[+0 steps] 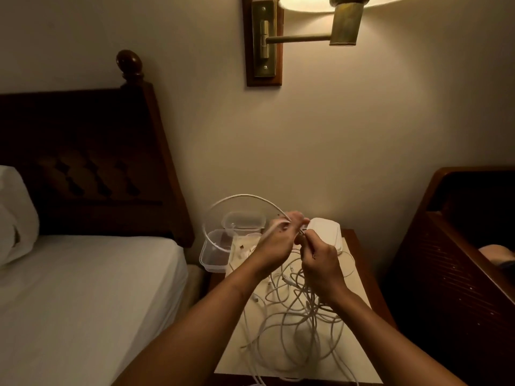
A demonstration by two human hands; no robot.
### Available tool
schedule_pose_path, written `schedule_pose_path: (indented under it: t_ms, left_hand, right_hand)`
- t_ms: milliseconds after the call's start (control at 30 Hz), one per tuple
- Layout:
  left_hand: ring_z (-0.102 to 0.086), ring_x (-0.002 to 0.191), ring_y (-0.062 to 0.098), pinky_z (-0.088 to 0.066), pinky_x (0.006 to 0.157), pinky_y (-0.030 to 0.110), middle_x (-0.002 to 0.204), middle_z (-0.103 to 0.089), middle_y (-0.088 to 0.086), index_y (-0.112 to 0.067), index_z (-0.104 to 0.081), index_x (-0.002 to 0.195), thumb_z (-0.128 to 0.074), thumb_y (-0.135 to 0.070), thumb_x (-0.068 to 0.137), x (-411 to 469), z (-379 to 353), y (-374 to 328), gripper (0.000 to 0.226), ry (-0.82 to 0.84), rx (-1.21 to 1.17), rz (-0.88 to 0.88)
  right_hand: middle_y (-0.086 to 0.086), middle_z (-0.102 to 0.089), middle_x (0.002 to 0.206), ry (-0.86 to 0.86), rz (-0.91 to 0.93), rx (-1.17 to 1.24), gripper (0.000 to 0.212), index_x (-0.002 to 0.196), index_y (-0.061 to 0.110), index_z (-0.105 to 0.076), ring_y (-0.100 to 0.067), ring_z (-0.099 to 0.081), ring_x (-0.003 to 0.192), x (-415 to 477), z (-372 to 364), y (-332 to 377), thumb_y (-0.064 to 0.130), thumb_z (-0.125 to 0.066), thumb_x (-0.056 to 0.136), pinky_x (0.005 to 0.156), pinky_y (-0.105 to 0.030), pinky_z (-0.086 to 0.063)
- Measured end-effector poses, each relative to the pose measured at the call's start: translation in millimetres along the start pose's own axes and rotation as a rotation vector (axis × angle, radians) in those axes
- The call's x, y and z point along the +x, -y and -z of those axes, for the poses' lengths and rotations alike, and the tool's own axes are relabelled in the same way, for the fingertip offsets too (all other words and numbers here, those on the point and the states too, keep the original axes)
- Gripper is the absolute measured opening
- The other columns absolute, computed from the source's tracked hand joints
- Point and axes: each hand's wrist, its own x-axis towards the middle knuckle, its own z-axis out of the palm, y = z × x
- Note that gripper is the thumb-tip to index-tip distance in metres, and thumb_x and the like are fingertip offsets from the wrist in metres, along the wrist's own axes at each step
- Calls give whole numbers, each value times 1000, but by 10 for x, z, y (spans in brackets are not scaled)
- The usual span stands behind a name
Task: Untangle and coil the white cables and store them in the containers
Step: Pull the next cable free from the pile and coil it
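Note:
A tangle of white cables (295, 310) lies on the pale top of the nightstand (348, 352). One white cable (245, 196) arcs up in a big loop above the containers, and both my hands hold it. My left hand (276, 240) is shut on the loop's end; my right hand (320, 260) pinches the same cable just beside it. Clear plastic containers stand at the back: an open one (214, 254) at the left edge, an oval one (245, 220) behind it, and a lidded one (326, 229) at the right, partly hidden by my hands.
A bed with a white sheet (83, 288) and a pillow (14, 213) is at the left, its dark headboard (83, 162) behind. A second dark wooden bed frame (446, 260) stands at the right. A brass wall lamp (306, 32) hangs above, lit.

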Motion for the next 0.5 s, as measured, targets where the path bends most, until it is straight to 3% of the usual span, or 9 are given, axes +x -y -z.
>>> schedule_pose_path:
  t_ms: [67,167,267,300,367,433,500]
  left_hand:
    - [-67,97,-8,-50,85,13,116,-74,6,-3,-72,102,-40,-37,110,94,-85,-98,47,-54,-100,39]
    - [-72,107,17,-51,98,30,105,-79,8,-5,-75,94,-33,-39,111,94,-121,-216,56,-19,-192,-12]
    - [-75,83,34,-56,95,47,79,-75,18,-12,-71,70,-29,-34,112,91,-65,-475,63,-36,-502,-89]
    - [-72,71,32,-58,88,49,68,-70,15,-10,-67,69,-29,-33,112,94,-13,-565,61,-55,-591,-122]
    - [-52,51,22,-49,64,39,56,-51,4,-9,-54,75,-31,-34,112,80,142,-738,50,-98,-692,-164]
    - [-33,50,17,-31,52,31,55,-37,0,-11,-51,77,-34,-35,111,36,321,-802,45,-126,-631,-192]
    - [-28,49,16,-25,47,27,54,-35,0,-9,-57,79,-37,-33,111,-38,446,-722,45,-139,-439,-239]
  right_hand:
    - [11,-55,67,-48,24,32,17,106,18,-62,-7,-52,56,-11,-12,29,13,-47,104,51,-25,-37]
    - [12,-53,76,-58,51,-28,15,99,26,-55,-8,-49,67,-95,-46,-16,17,-45,105,63,-31,-40]
    - [12,-48,81,-25,44,-215,20,92,28,-49,-9,-42,78,-297,-76,-189,30,-35,107,82,-39,-44]
    - [12,-48,83,-6,47,-264,23,90,30,-48,-10,-43,80,-365,-71,-260,33,-31,106,87,-41,-43]
    - [14,-49,86,29,54,-358,21,89,35,-44,-12,-45,84,-469,-39,-414,34,-29,104,93,-45,-41]
    - [15,-51,88,48,39,-402,20,88,38,-43,-13,-48,88,-491,13,-531,31,-33,103,98,-47,-37]
    - [16,-54,89,40,19,-395,21,86,39,-46,-14,-49,92,-439,67,-573,27,-39,101,101,-47,-33]
